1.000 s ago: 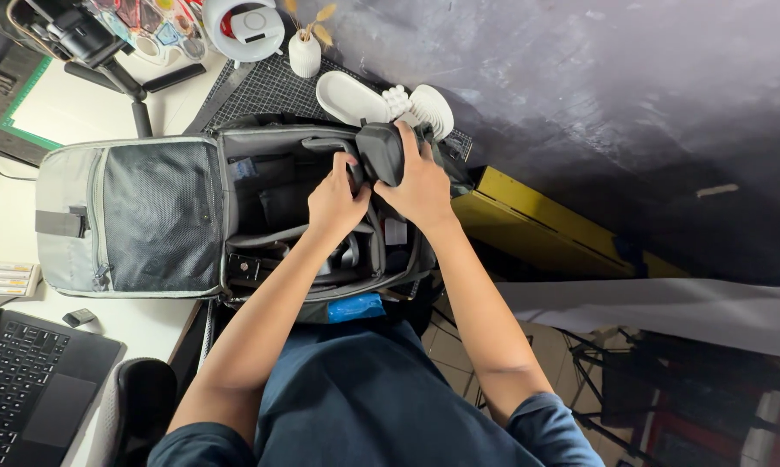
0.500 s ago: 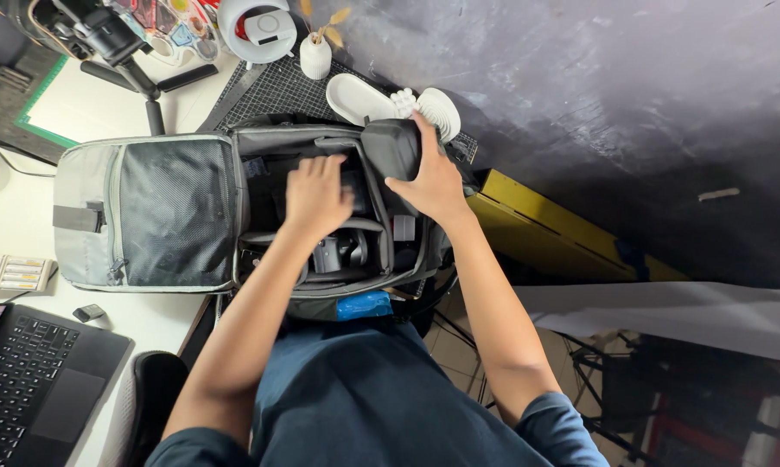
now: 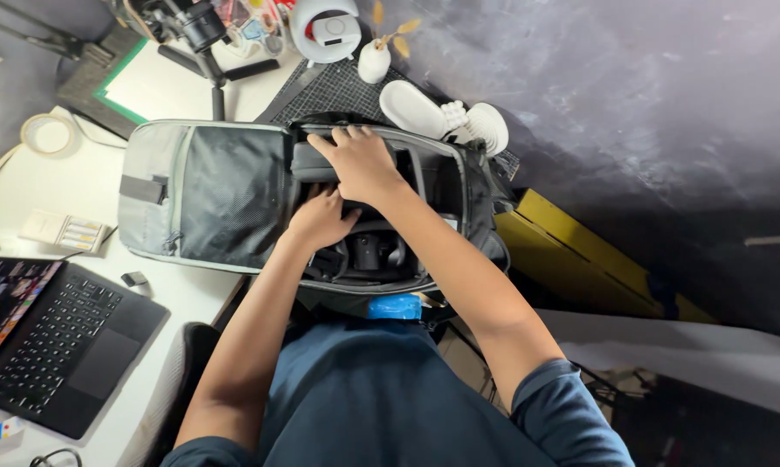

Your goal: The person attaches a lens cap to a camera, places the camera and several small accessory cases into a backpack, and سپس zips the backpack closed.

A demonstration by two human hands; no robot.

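A white surface ran beneath a dark mottled wall, and on it lay a grey camera backpack, opened flat with its mesh-lined flap folded out to the left. The main compartment sat at the surface's edge, against the person's lap, its padded dividers showing. The right hand pressed palm-down on a dark padded pouch in the upper part of that compartment, fingers spread and flat over it rather than curled around it. The left hand was just below, reaching into the middle of the compartment with its fingers tucked in among the dividers; whether that grip closed on anything could not be told. A black camera body lay in the lower section, close beside the left hand. Beyond the bag's top edge stood a small white vase on a gridded mat, with white dishes near it. To the left were a roll of tape, a small tripod, and an open black laptop.
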